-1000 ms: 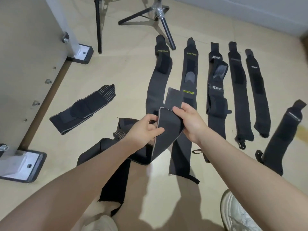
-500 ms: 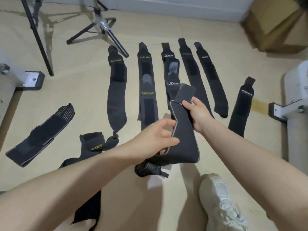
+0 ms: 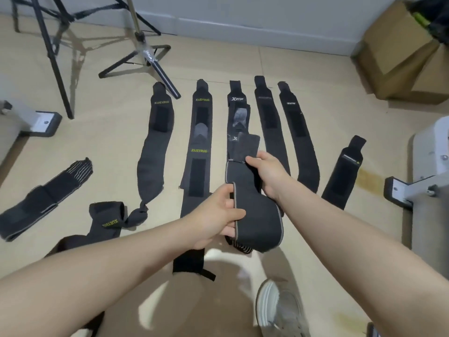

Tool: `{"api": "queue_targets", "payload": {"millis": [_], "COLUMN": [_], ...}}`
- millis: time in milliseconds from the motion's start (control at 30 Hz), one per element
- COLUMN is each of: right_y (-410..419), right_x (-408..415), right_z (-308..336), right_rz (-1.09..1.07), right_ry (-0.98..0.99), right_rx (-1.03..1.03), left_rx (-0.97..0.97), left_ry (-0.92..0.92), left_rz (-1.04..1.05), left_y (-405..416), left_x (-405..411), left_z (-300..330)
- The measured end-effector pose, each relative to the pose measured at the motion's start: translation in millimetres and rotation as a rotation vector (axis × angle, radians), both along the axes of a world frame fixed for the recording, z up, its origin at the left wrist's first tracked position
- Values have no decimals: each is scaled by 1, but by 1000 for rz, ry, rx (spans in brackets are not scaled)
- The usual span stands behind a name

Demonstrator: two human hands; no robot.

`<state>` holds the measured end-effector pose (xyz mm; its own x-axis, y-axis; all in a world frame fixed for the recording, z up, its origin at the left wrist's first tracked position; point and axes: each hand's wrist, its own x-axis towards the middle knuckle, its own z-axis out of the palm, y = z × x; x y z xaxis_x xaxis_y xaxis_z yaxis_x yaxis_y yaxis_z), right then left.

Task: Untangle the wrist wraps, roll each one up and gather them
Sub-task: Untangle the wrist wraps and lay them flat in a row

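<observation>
I hold one black wrist wrap with a grey edge (image 3: 257, 215) above the floor, folded over on itself. My left hand (image 3: 216, 218) grips its lower left edge. My right hand (image 3: 266, 173) pinches the upper part, near the dark flap that sticks up. Several black wrist wraps lie flat in a row on the floor behind: two marked XUEYING (image 3: 155, 147) (image 3: 199, 147), one marked XTEP (image 3: 237, 113), two plain ones (image 3: 269, 122) (image 3: 301, 142) and a shorter one (image 3: 345, 171) at the right. Another XUEYING wrap (image 3: 107, 220) lies knotted at the lower left.
A striped-end wrap (image 3: 46, 195) lies apart at the left. Tripod legs (image 3: 150, 59) stand at the back left. Cardboard boxes (image 3: 403, 49) fill the back right corner. White furniture feet (image 3: 403, 190) (image 3: 41, 120) sit at both sides. A white shoe (image 3: 279, 310) is below.
The view swung right and the held wrap came up off the pile on the floor. My hands shifted along it, the right one higher, the left one lower.
</observation>
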<state>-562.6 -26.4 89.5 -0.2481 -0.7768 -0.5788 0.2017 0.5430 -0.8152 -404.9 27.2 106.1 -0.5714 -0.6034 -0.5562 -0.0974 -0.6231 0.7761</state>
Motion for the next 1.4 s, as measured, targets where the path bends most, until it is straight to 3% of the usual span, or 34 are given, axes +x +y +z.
{"api": "queue_targets", "payload": {"millis": [167, 333, 633, 933, 1167, 1333, 1400], "right_y": [-9, -2, 30, 58, 62, 30, 5], "right_x": [33, 33, -51, -143, -162, -114, -77], "right_z": [-16, -29, -38, -44, -29, -26, -28], "right_rz": [144, 183, 40, -209, -289, -247, -214], "right_ry": [-22, 76, 134, 180, -16, -199, -187], "right_rx": [58, 111, 212, 167, 100, 80, 90], "left_rx": [31, 80, 88, 98, 103, 44, 36], "left_ry": [-3, -10, 63, 43, 96, 69, 80], "left_rz": [120, 4, -265, -275, -289, -241, -174], "left_y": [-6, -4, -4, 4, 1, -16, -26], "left_x": [32, 48, -1, -89, -132, -88, -56], "left_z": [-6, -14, -23, -38, -25, -14, -8]}}
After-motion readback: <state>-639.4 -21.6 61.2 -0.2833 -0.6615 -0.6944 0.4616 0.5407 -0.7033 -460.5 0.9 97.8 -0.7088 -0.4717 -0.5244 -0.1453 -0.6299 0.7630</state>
